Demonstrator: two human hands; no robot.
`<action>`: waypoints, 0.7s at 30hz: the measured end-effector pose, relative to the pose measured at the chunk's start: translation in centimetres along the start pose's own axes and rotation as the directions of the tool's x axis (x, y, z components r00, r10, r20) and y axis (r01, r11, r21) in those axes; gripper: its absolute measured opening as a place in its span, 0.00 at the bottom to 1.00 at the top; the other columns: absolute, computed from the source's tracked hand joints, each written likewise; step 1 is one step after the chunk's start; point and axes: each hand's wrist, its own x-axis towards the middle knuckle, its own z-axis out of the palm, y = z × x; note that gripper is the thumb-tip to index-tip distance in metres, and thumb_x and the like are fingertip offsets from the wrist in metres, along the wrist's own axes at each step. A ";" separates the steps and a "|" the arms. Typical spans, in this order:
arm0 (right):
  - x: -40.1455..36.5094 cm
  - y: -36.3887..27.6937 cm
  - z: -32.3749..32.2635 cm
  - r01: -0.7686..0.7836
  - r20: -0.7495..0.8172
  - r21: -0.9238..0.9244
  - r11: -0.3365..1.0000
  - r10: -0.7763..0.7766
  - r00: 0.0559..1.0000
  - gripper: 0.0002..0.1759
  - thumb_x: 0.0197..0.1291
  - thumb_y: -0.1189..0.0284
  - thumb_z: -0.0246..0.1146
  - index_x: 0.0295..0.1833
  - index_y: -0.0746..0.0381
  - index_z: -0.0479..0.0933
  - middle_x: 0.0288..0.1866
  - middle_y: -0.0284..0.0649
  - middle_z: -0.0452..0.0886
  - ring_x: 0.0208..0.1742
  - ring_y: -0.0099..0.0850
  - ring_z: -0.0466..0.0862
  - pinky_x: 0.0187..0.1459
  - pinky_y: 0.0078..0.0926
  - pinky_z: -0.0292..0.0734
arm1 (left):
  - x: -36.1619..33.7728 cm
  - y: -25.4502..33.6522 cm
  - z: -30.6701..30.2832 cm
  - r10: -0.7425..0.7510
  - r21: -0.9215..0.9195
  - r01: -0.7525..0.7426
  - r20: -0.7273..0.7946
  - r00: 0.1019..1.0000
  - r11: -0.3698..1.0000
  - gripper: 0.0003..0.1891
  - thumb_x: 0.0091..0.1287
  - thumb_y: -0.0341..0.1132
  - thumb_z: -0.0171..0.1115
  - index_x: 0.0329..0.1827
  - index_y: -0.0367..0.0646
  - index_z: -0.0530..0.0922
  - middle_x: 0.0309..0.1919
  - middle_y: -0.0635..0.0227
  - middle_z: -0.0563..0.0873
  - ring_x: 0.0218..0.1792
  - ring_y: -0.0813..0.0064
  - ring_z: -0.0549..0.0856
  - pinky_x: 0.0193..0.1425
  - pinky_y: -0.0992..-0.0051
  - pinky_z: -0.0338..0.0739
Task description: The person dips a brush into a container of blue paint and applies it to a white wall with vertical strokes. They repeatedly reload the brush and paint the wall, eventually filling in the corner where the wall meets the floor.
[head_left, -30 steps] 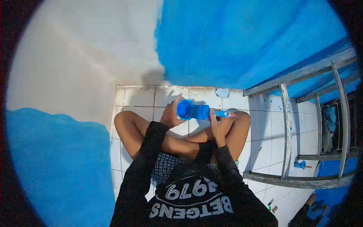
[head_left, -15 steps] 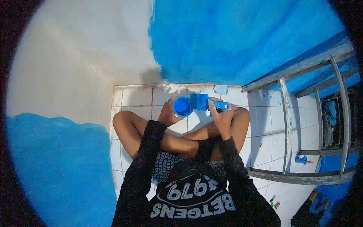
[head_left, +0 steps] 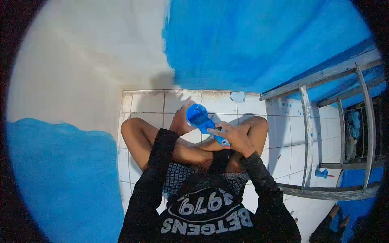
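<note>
My left hand [head_left: 181, 120] is wrapped round a small cup of blue paint [head_left: 195, 108] and holds it tilted a little, its open top facing me. In my right hand [head_left: 236, 137] is a paintbrush [head_left: 221, 140], its blue-smeared handle slanting down to the right and ending in a reddish tip. The brush head is at the cup's mouth, partly inside it; its bristles blend with the blue paint. Both hands are above my crossed legs, over the white floor tiles [head_left: 152, 103].
Ahead, the wall is part white, part blue [head_left: 259, 44]; the left wall has a blue lower area [head_left: 60, 174]. A paint-spotted wooden ladder [head_left: 306, 133] leans at right. Beyond it lies a blue-stained brush [head_left: 323, 173]. A pale scrap [head_left: 237, 96] rests by the wall base.
My right hand has turned the paintbrush from level beside the cup to a downward slant, and brought its head into the cup's mouth. My left hand has stayed nearly still.
</note>
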 end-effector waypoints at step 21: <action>-1.3 0.1 -0.3 -0.157 -0.002 0.297 0.942 0.165 0.986 0.23 0.60 0.69 0.71 0.63 0.46 0.82 0.50 0.41 0.82 0.46 0.40 0.85 0.46 0.34 0.81 | 0.1 0.5 0.0 -0.107 -0.034 0.108 0.053 0.993 0.994 0.64 0.42 0.36 0.84 0.81 0.40 0.49 0.61 0.50 0.79 0.61 0.48 0.80 0.68 0.58 0.73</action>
